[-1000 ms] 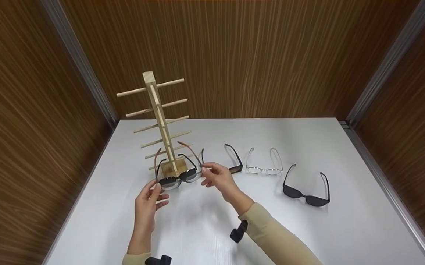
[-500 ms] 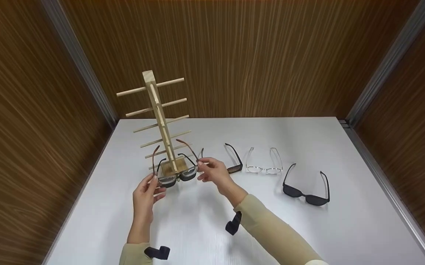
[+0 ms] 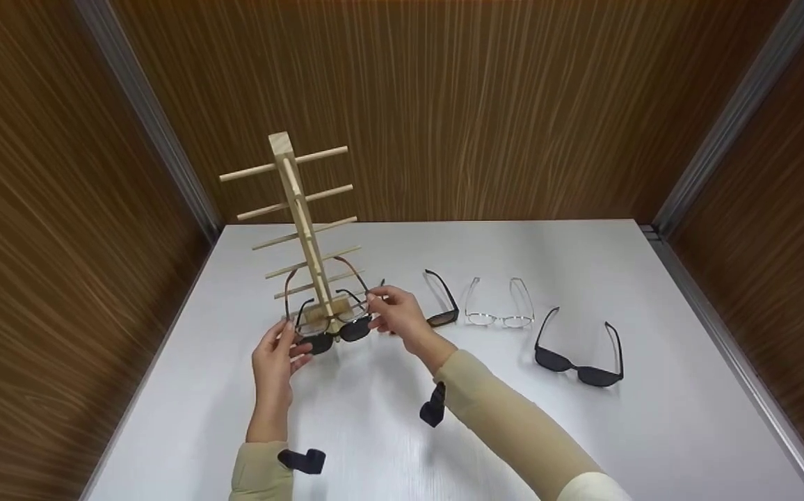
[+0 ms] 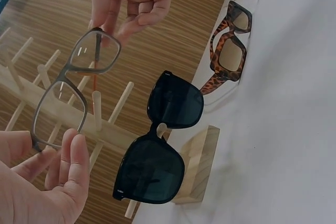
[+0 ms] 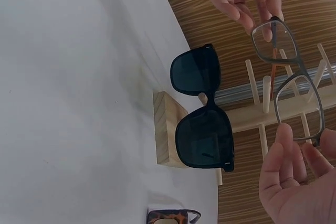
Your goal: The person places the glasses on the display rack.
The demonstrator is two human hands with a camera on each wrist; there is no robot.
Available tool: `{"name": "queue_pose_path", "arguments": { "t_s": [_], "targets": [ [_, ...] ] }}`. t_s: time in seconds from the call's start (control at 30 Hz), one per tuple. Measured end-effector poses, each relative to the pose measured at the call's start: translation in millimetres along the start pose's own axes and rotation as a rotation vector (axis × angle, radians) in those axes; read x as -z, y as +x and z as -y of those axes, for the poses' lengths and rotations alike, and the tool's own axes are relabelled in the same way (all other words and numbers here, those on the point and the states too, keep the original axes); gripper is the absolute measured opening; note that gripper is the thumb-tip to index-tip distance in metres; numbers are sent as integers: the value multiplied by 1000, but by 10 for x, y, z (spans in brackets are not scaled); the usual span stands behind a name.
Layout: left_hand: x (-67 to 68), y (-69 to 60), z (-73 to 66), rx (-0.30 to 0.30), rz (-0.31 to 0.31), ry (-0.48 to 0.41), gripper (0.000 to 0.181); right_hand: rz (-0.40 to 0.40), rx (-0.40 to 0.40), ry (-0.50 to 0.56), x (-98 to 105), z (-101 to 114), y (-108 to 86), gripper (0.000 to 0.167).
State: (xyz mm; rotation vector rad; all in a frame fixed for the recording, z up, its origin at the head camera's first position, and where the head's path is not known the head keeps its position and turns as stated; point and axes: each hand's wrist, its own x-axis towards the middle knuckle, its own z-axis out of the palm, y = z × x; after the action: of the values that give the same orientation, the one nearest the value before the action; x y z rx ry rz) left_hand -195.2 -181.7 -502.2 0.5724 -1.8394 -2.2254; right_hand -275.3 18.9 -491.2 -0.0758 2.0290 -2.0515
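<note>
My left hand [image 3: 273, 362] and right hand [image 3: 405, 320] pinch opposite ends of a pair of grey-framed eyeglasses [image 4: 64, 72] with clear lenses and orange-brown temple tips. The open temples point toward a wooden eyewear stand [image 3: 304, 223], one on either side of its post. Below them, black sunglasses [image 4: 152, 169] hang low on the stand, their bridge over a short front peg. In the right wrist view, the eyeglasses [image 5: 302, 66] are in front of the pegs and apart from those sunglasses. Whether they touch a peg, I cannot tell.
On the white table [image 3: 402, 445], right of the stand, lie tortoiseshell sunglasses [image 3: 444, 318], thin wire-rimmed eyeglasses [image 3: 499, 321] and another black pair of sunglasses [image 3: 597, 376]. My right hand partly covers the tortoiseshell pair in the head view. Wood-grain panels [image 3: 444, 111] enclose the table.
Both hands have moved the eyeglasses up and slightly left in the head view. Their lenses, which overlapped the hanging sunglasses, now appear above them. The glasses on the table have stayed put.
</note>
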Motion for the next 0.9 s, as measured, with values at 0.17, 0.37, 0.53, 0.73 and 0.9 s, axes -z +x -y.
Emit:
{"name": "queue_pose_path", "arguments": {
  "t_s": [0.17, 0.37, 0.53, 0.73, 0.9],
  "targets": [
    [-12, 51, 8, 6, -5, 11, 47, -24, -19, 4, -45, -10, 56, 27],
    [-13, 118, 27, 0, -39, -6, 44, -34, -17, -19, -110, 7, 111, 25],
    [-21, 161, 62, 7, -44, -10, 44, -44, -36, -15, -112, -16, 138, 25],
    [-35, 186, 85, 14, -49, -5, 45, -53, -48, -17, -97, -37, 165, 24],
    [-43, 192, 100, 11, -52, -11, 43, -53, -54, -30, -91, -66, 181, 25]
  ]
}}
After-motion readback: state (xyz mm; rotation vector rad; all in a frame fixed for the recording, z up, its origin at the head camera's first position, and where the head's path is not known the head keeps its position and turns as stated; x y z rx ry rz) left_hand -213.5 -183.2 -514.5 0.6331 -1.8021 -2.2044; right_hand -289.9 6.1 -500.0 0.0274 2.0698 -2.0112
